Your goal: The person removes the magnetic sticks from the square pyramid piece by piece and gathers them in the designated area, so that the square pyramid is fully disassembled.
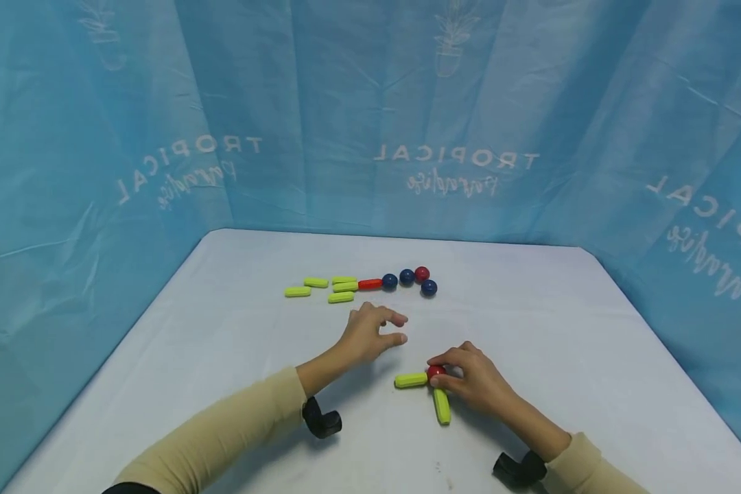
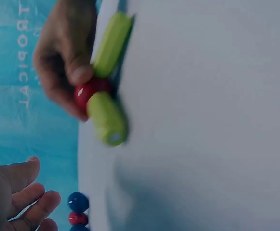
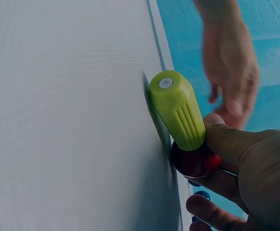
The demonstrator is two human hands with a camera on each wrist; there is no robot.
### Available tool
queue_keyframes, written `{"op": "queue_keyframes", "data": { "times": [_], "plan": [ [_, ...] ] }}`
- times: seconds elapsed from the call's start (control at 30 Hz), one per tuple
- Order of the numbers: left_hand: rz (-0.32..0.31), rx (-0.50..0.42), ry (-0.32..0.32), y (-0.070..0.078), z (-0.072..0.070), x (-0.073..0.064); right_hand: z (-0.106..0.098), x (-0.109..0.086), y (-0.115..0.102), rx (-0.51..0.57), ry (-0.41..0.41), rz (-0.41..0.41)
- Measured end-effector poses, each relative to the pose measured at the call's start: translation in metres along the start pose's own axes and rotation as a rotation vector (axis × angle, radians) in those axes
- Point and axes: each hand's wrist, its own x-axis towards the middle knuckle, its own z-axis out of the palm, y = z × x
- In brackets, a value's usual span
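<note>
My right hand (image 1: pixel 478 381) pinches a red ball (image 1: pixel 436 372) between thumb and fingers. Two yellow-green rods join that ball: one rod (image 1: pixel 411 380) points left, the other rod (image 1: pixel 441 406) points toward me. In the right wrist view, a round silvery spot marks the end of the near rod (image 3: pixel 178 108). My left hand (image 1: pixel 370 333) hovers to the left and a little farther back, thumb and fingers spread apart around nothing. The left wrist view shows the same red ball (image 2: pixel 92 91) under the right thumb, with the left hand (image 2: pixel 19 197) apart from it.
Toward the back of the white table (image 1: pixel 253 343) lie several loose yellow-green rods (image 1: pixel 341 297), a red rod (image 1: pixel 370 284) touching a blue ball (image 1: pixel 390 281), two more blue balls (image 1: pixel 429 287) and a red ball (image 1: pixel 422 274). Blue printed curtains (image 1: pixel 346 103) hang around the table.
</note>
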Motion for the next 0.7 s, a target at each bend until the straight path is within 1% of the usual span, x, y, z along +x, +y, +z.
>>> {"op": "queue_keyframes", "data": {
  "times": [0.13,0.2,0.27,0.4,0.63,0.7],
  "plan": [
    [0.027,-0.023,-0.057,-0.012,0.013,-0.025,0.002,-0.001,0.001,0.000,0.017,0.009],
    [0.049,-0.027,-0.071,-0.016,0.019,-0.035,0.004,-0.002,0.001,0.001,0.026,0.017],
    [0.067,-0.029,-0.075,-0.018,0.024,-0.041,0.005,-0.003,0.002,0.008,0.036,0.026],
    [0.092,-0.017,-0.067,-0.018,0.029,-0.045,0.006,-0.004,0.004,0.030,0.055,0.029],
    [0.120,0.068,-0.042,-0.016,0.033,-0.047,0.006,-0.004,0.005,0.042,0.061,0.014],
    [0.131,0.079,-0.027,-0.016,0.033,-0.046,0.006,-0.004,0.005,0.042,0.064,0.007]
  ]
}}
